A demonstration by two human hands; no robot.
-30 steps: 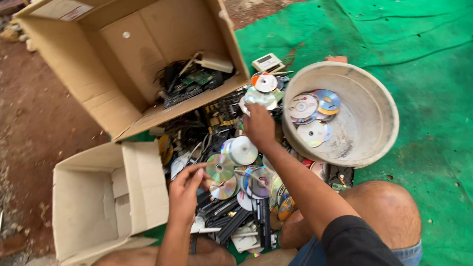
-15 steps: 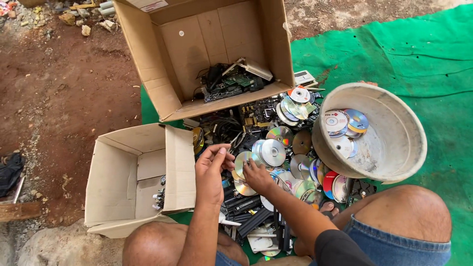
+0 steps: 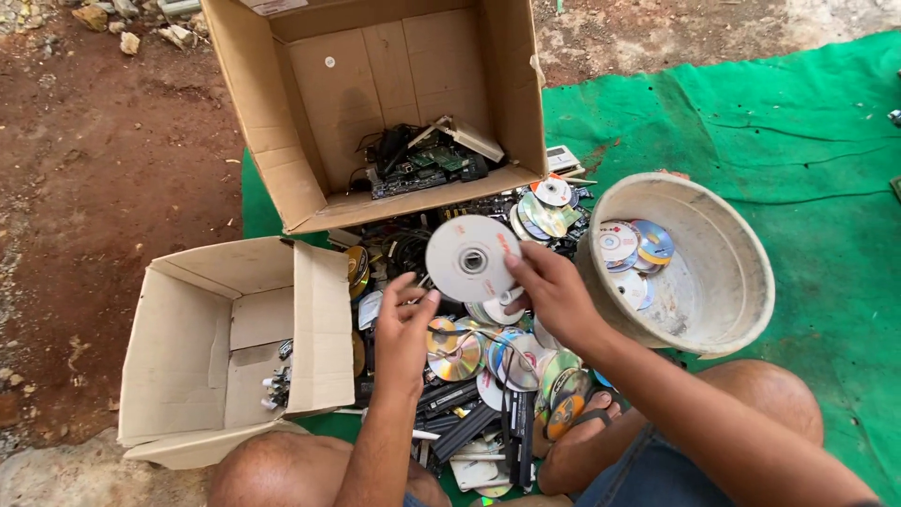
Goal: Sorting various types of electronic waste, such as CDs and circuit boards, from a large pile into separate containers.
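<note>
- The left hand hovers over the heap of discs on the green mat, fingers loosely apart, holding nothing.
- The right hand has its fingers clamped on the lower rim of 1 white disc, raised above the heap.
- The small open carton sits at the mat's left edge.
- The pale bowl to the right holds several discs.
- The big carton at the far edge holds circuit boards.
</note>
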